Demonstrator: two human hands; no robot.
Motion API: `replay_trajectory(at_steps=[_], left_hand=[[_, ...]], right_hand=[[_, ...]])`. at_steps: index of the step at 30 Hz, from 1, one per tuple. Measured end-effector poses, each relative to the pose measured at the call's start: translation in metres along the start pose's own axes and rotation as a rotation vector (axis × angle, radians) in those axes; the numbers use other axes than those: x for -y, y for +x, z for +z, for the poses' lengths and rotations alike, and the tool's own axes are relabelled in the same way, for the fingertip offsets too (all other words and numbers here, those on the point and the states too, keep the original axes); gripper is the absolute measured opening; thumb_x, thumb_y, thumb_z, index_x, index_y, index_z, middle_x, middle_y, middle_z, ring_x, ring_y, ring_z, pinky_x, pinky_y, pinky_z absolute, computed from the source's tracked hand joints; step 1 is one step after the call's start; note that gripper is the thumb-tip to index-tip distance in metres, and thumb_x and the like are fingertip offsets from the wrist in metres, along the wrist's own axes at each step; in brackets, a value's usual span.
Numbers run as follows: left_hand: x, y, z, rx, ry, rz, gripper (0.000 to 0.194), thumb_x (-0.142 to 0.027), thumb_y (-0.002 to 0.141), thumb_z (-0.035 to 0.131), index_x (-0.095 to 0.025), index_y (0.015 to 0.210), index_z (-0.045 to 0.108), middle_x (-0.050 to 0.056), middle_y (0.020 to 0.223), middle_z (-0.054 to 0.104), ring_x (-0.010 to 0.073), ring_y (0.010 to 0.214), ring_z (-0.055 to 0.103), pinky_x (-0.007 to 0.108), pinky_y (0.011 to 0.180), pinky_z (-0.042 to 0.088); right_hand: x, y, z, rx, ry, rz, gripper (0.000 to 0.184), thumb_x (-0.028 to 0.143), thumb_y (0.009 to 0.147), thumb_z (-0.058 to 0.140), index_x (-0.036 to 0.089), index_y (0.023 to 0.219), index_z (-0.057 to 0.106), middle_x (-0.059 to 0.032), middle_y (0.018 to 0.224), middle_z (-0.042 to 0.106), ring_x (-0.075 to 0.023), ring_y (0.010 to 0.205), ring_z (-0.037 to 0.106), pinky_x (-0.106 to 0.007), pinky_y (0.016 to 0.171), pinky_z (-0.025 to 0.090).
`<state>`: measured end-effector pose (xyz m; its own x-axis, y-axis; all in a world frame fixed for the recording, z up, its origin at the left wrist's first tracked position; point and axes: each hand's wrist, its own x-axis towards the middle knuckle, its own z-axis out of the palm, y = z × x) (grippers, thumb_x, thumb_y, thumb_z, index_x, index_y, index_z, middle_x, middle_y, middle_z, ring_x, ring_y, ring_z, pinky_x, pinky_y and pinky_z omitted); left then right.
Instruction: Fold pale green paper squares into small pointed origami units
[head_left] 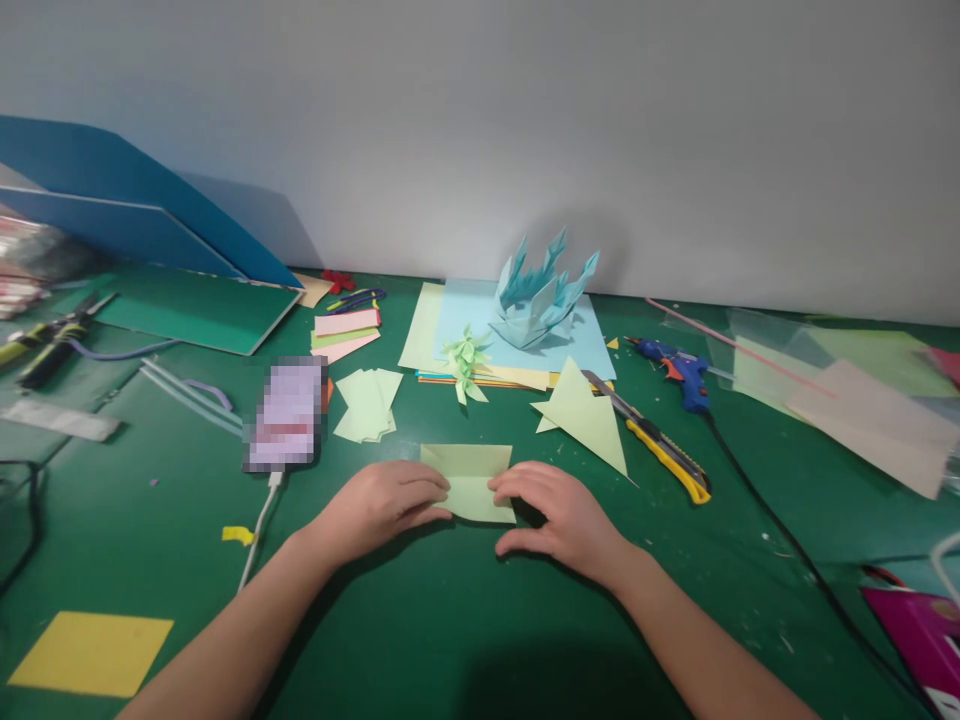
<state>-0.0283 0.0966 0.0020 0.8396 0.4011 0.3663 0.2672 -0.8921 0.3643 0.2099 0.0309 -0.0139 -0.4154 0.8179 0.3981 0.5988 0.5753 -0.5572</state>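
Note:
A small rectangle of light green paper [474, 486] lies in front of me, with a crease running across its middle. My left hand [394, 505] grips the paper's left edge, fingers on top and thumb close to the lower part. Resting on the right edge are the fingertips of my right hand [555, 515], its thumb spread apart below. Behind the paper stand a green folded-paper piece with pointed tips [466, 360] and a light blue origami piece with tall spikes [540, 300].
Green paper slips [367, 405] and a phone [289, 415] on a white cable are to the left. Rightward lie cut green scraps [589, 415], a yellow utility knife [667, 460] and a blue glue gun [679, 370] with its black cord. Pliers [56, 345] lie far left.

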Motion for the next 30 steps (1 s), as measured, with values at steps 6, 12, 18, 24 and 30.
replay_trajectory(at_steps=[6, 12, 18, 24, 30], left_hand=[[-0.002, 0.002, -0.003, 0.065, -0.049, -0.022, 0.023, -0.028, 0.089, 0.049, -0.017, 0.081, 0.067, 0.008, 0.087, 0.072, 0.0156, 0.078, 0.067, 0.024, 0.069, 0.052], [-0.003, 0.005, -0.009, 0.117, -0.047, -0.049, 0.025, -0.028, 0.09, 0.047, -0.017, 0.08, 0.067, 0.006, 0.078, 0.071, 0.0156, 0.073, 0.065, 0.024, 0.066, 0.049], [-0.008, 0.007, -0.003, 0.076, 0.071, -0.189, 0.026, -0.032, 0.091, 0.044, -0.018, 0.083, 0.065, 0.004, 0.079, 0.071, 0.0162, 0.072, 0.065, 0.025, 0.065, 0.048], [-0.012, 0.006, 0.005, 0.018, 0.111, -0.3, 0.026, -0.029, 0.09, 0.044, -0.018, 0.081, 0.065, 0.004, 0.077, 0.071, 0.0171, 0.069, 0.064, 0.027, 0.063, 0.049], [-0.013, 0.007, 0.006, -0.004, 0.089, -0.336, 0.022, -0.025, 0.089, 0.045, -0.018, 0.089, 0.066, 0.005, 0.082, 0.072, 0.0176, 0.073, 0.066, 0.028, 0.066, 0.05]], right_hand=[[-0.003, -0.004, -0.002, -0.006, -0.051, -0.026, 0.015, 0.021, 0.09, 0.049, 0.021, 0.079, 0.058, -0.0039, 0.089, 0.072, -0.0186, 0.086, 0.064, -0.032, 0.077, 0.049], [-0.002, -0.002, -0.003, -0.024, -0.026, -0.044, 0.012, 0.022, 0.09, 0.05, 0.02, 0.084, 0.06, -0.0041, 0.084, 0.071, -0.0187, 0.082, 0.064, -0.032, 0.075, 0.049], [0.001, 0.002, 0.002, -0.075, -0.019, 0.074, 0.014, 0.02, 0.09, 0.048, 0.019, 0.082, 0.059, -0.0043, 0.073, 0.067, -0.0178, 0.069, 0.059, -0.029, 0.064, 0.047], [0.002, 0.002, 0.006, -0.075, -0.044, 0.167, 0.011, 0.018, 0.088, 0.048, 0.019, 0.085, 0.058, -0.0039, 0.071, 0.065, -0.0171, 0.064, 0.058, -0.027, 0.057, 0.046], [0.0, 0.001, 0.007, -0.074, -0.003, 0.051, 0.016, 0.019, 0.091, 0.044, 0.02, 0.094, 0.06, -0.0072, 0.085, 0.068, -0.0192, 0.078, 0.059, -0.031, 0.07, 0.049]])
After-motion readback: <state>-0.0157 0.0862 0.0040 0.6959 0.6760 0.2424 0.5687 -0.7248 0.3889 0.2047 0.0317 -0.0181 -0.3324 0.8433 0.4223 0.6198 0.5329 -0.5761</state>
